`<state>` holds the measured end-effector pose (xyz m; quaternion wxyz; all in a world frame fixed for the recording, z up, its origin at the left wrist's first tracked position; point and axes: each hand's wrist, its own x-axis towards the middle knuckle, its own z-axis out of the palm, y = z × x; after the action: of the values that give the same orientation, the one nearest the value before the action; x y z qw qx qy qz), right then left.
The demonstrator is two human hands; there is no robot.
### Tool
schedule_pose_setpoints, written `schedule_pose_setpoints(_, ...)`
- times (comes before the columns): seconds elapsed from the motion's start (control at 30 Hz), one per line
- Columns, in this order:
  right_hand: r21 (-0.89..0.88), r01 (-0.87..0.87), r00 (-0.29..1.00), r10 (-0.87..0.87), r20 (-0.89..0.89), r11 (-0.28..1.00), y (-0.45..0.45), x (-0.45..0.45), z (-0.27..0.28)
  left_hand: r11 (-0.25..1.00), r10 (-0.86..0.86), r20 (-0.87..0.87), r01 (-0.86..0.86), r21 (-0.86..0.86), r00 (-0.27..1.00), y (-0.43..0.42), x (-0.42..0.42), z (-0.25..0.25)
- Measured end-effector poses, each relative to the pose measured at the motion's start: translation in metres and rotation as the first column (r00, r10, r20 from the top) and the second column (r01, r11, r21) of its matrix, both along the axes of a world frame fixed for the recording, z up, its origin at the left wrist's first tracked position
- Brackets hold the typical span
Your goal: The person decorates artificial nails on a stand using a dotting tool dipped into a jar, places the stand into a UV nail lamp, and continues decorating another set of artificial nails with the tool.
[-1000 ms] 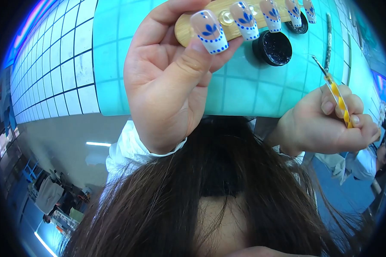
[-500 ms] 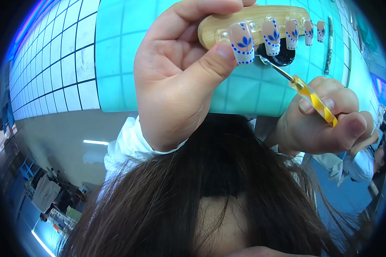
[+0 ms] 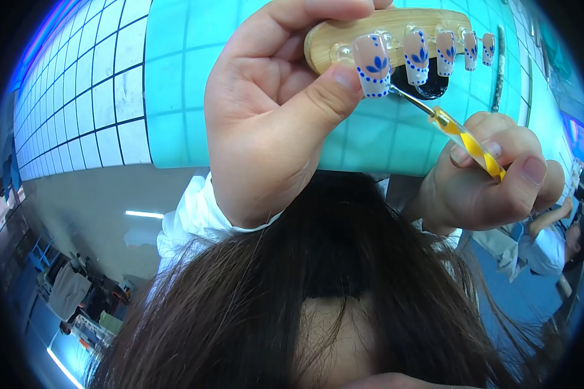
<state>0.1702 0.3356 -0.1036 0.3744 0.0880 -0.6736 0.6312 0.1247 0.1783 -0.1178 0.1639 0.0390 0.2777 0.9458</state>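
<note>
My left hand (image 3: 272, 110) is closed around the left end of a wooden nail display stand (image 3: 396, 32), its thumb next to the biggest nail tip. Several false nails hang in a row along the stand; the largest false nail (image 3: 372, 65) has a white tip, blue dots and a blue leaf motif. Between the fingers of my right hand (image 3: 499, 172) is a dotting tool (image 3: 467, 142) with a yellow twisted handle. Its metal point reaches the lower right edge of the largest nail; whether it touches I cannot tell. Behind the nails sits a glossy black round piece (image 3: 428, 81), partly hidden.
Under my hands lies a turquoise mat (image 3: 175, 117) on a white tiled table (image 3: 78, 97). A thin speckled stick (image 3: 498, 68) rests at the mat's right side. Dark hair (image 3: 253, 292) fills the lower middle. Another person (image 3: 545, 249) is at the far right.
The stand has shifted slightly right in my left hand. The dotting tool's point has moved a little, now closer to the largest nail's edge, and my right thumb has shifted on the handle.
</note>
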Motion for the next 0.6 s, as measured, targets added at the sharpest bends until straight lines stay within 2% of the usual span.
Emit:
schedule_pose_setpoints(0.2,0.020,-0.041,0.999,0.042,-0.032,0.999,0.0014,-0.0020,-0.0002,1.000,-0.014,-0.006,0.014,-0.006,1.000,0.0008,-0.0004,-0.0012)
schedule_pose_setpoints(0.27,0.018,0.015,1.000,-0.014,-0.021,1.000,0.0000,-0.0012,-0.0005,1.000,-0.019,-0.008,0.019,-0.009,1.000,-0.0004,-0.0018,-0.0022)
schedule_pose_setpoints(0.6,-0.009,0.081,0.997,-0.081,-0.003,0.997,0.0003,-0.0009,0.0005,0.999,-0.042,-0.017,0.041,-0.021,0.999,-0.0014,-0.0009,-0.0031)
